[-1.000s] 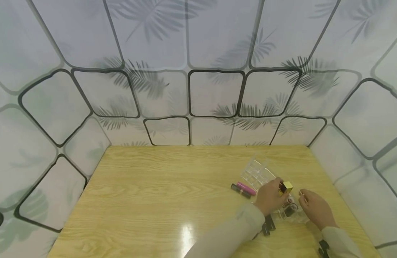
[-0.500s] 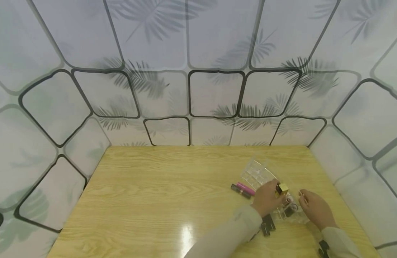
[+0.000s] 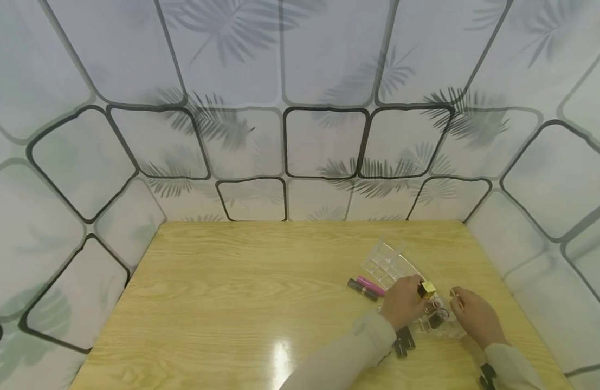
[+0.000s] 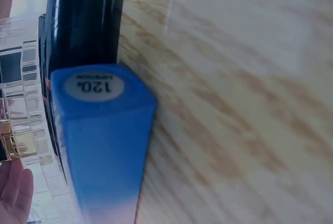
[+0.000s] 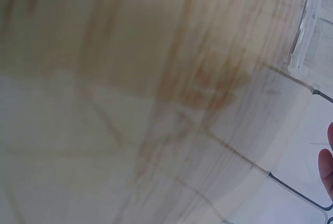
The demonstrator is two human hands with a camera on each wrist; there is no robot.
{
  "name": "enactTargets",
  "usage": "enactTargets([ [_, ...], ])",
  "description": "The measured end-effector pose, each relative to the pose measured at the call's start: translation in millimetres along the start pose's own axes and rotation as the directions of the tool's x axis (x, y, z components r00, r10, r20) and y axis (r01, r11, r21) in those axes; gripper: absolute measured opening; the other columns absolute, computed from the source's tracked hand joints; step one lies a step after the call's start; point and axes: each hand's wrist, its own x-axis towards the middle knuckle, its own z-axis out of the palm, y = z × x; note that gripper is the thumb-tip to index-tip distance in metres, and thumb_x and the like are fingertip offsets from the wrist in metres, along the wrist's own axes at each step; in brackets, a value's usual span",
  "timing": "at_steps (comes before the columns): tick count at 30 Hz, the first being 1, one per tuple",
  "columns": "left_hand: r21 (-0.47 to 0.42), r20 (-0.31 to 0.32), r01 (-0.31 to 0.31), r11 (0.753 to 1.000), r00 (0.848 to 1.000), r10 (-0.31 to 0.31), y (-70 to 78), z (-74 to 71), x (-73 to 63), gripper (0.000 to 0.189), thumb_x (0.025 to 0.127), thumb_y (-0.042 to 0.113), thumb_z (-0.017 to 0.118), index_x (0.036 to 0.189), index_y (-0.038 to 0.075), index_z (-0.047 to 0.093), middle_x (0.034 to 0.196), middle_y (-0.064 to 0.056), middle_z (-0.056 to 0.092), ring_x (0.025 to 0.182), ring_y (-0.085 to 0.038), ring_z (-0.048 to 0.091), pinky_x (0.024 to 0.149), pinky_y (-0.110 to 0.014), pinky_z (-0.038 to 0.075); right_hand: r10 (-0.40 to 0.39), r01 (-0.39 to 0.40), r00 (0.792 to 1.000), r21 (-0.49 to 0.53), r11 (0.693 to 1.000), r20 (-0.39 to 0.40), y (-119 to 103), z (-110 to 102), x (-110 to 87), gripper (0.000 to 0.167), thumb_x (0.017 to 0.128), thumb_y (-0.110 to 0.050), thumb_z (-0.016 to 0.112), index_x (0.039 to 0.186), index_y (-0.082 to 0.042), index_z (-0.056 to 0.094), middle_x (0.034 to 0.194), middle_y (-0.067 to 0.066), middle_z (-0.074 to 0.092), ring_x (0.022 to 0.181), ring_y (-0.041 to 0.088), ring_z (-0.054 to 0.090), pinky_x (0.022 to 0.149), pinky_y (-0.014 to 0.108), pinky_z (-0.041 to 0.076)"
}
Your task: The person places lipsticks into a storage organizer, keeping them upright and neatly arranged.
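Note:
My left hand (image 3: 403, 304) pinches a black-and-gold lipstick (image 3: 426, 289), its square gold end up, over the clear compartment organizer (image 3: 384, 265). Below that lipstick, a dark item (image 3: 436, 319) sits in the organizer's near part. Beside the organizer's right side, my right hand (image 3: 477, 315) has its fingers bent with the tips close together; I cannot tell whether they hold something. In the left wrist view, a blue box (image 4: 104, 151) labelled as lipstick is large in the foreground, in front of a glossy black tube (image 4: 83, 21). Fingertips (image 5: 325, 166) show at the right wrist view's edge.
A pink tube (image 3: 370, 285) and a black tube (image 3: 362, 290) lie side by side left of the organizer. Several black tubes (image 3: 403, 342) lie below my left hand. The wooden table (image 3: 241, 292) reaches a patterned wall covering (image 3: 324, 141) at the back and sides.
My left hand has shifted slightly left and down with the lipstick, which has tilted a little. The right hand stays in nearly the same place.

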Motion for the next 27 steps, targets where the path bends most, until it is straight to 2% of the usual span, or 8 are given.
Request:
enactTargets([
  [7,0.029,0.01,0.004,1.0,1.0,-0.005,0.1,-3.8,-1.8,0.034,0.078,0.031,0.07,0.105,0.016,0.057,0.089,0.008,0.065,0.073,0.0,0.056,0.057,-0.006,0.041,-0.008,0.008,1.0,-0.001,1.0,-0.019,0,1,-0.3,0.025,0.088,-0.007,0.048,0.103,0.007,0.062,0.095,0.027,0.066,0.078,0.04,0.064,0.066,0.053,0.05],
  [11,0.047,0.053,0.01,0.999,0.999,-0.012,0.1,-7.3,-3.5,0.037,0.08,0.034,0.068,0.11,0.017,0.056,0.095,0.007,0.064,0.079,-0.001,0.057,0.06,-0.007,0.042,-0.013,0.013,1.0,0.0,1.0,-0.024,0,1,-0.6,0.026,0.088,-0.007,0.047,0.104,0.008,0.062,0.096,0.027,0.066,0.078,0.04,0.064,0.066,0.053,0.051],
  [15,0.064,0.132,0.017,0.998,0.991,-0.026,-2.2,-16.9,-5.5,0.044,0.083,0.041,0.064,0.119,0.016,0.053,0.105,0.005,0.061,0.088,-0.004,0.057,0.07,-0.009,0.045,-0.015,0.015,1.0,-0.003,1.0,-0.012,0,0,-0.1,0.027,0.089,-0.007,0.046,0.105,0.008,0.061,0.096,0.027,0.067,0.079,0.039,0.064,0.067,0.052,0.051],
  [19,0.019,0.213,0.09,0.996,0.973,-0.092,-10.3,-26.3,-10.3,0.049,0.081,0.037,0.066,0.123,0.018,0.051,0.112,0.004,0.058,0.094,-0.005,0.056,0.073,-0.012,0.046,-0.002,0.002,1.0,0.003,1.0,0.019,0,-1,0.7,0.028,0.089,-0.008,0.046,0.106,0.008,0.061,0.096,0.028,0.066,0.08,0.04,0.063,0.069,0.054,0.05],
  [22,0.003,0.221,0.109,0.994,0.969,-0.107,-20.3,-33.7,-17.7,0.051,0.077,0.032,0.068,0.123,0.019,0.052,0.113,0.003,0.058,0.095,-0.006,0.056,0.072,-0.013,0.046,0.006,-0.006,0.999,0.007,1.0,0.031,1,0,-0.1,0.028,0.09,-0.008,0.046,0.107,0.008,0.06,0.097,0.028,0.065,0.08,0.04,0.063,0.071,0.054,0.05],
  [26,0.007,0.238,0.131,0.991,0.963,-0.129,-32.3,-49.2,-30.0,0.048,0.081,0.034,0.066,0.124,0.017,0.052,0.113,0.001,0.058,0.095,-0.007,0.057,0.076,-0.015,0.048,0.004,-0.004,1.0,0.008,1.0,0.018,2,2,-0.8,0.027,0.089,-0.007,0.048,0.107,0.008,0.06,0.098,0.028,0.066,0.08,0.04,0.064,0.071,0.054,0.05],
  [27,-0.005,0.252,0.157,0.988,0.956,-0.15,-34.6,-53.2,-32.6,0.048,0.081,0.034,0.066,0.124,0.017,0.052,0.113,0.001,0.058,0.095,-0.008,0.058,0.076,-0.016,0.049,0.001,-0.002,1.0,0.006,1.0,0.013,3,2,-0.4,0.026,0.089,-0.007,0.048,0.107,0.008,0.061,0.098,0.028,0.066,0.08,0.04,0.064,0.07,0.054,0.05],
])
